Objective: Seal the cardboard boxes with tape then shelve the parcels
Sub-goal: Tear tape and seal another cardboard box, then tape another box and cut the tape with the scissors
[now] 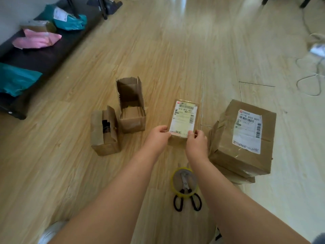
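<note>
The wooden floor (175,50) takes up most of what I see, with a dark bench (44,55) along the wall at the left carrying teal and pink bags (70,22). On the right sits the big box (226,134), closed and labelled, resting on something flat that I cannot make out. Left of centre stand two unsealed boxes: the tall box (131,118), its ragged flaps up, and the low box (103,138) just beside it, flaps half folded with something dark showing in the gap. Between these and the big box is the small box (183,118), label upward. The person grips it at its near end, the left hand (158,136) curled round the near left corner and the right hand (197,140) round the near right one, thumbs on top. Whether it rests on the floor or is lifted, I cannot tell, nor whether it is taped. Under the right forearm lies the tape (173,182), and the scissors (186,188) lie across the roll. The risks, as I judge them: held by one end only, the small box could tip or slip if raised. Drawing it back could sweep the forearm into the scissors. Picking up the tape without first moving the scissors would send them sliding off. The torn flaps on the tall box may not meet squarely, so a strip could lift.
</note>
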`<action>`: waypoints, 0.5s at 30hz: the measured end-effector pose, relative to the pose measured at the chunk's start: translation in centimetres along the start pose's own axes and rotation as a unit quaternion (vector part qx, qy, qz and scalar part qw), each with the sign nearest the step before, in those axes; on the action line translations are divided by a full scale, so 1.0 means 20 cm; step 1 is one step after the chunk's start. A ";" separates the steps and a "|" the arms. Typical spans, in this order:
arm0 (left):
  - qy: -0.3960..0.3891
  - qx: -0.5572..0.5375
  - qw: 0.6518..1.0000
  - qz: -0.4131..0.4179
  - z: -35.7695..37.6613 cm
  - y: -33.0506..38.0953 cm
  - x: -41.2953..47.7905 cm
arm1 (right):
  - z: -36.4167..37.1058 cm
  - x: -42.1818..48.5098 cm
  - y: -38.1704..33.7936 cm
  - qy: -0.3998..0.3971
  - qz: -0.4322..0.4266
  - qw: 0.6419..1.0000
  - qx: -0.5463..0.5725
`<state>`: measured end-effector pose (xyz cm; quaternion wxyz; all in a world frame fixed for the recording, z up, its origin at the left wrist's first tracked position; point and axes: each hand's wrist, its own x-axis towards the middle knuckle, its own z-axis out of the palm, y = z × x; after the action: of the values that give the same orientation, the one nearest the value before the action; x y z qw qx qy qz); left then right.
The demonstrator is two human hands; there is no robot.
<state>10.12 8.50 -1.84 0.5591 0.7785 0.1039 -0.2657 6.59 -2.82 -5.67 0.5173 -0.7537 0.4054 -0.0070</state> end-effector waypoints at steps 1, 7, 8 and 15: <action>-0.011 0.005 1.000 -0.008 0.03 0.00 0.05 | 0.01 0.06 0.01 0.005 0.011 1.000 -0.004; -0.056 0.031 0.997 -0.034 0.16 -0.05 0.21 | 0.04 0.24 0.11 0.007 0.055 0.998 -0.029; -0.060 0.038 0.997 -0.040 0.17 -0.06 0.21 | 0.04 0.24 0.12 0.005 0.057 0.998 -0.033; 0.004 0.007 1.000 -0.013 0.06 -0.07 0.10 | 0.02 0.17 0.07 0.007 -0.031 0.993 -0.110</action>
<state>10.86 7.72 -4.43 0.5499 0.7817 0.1144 -0.2710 8.15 -4.71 -8.31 0.4277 -0.8184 0.3834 0.0164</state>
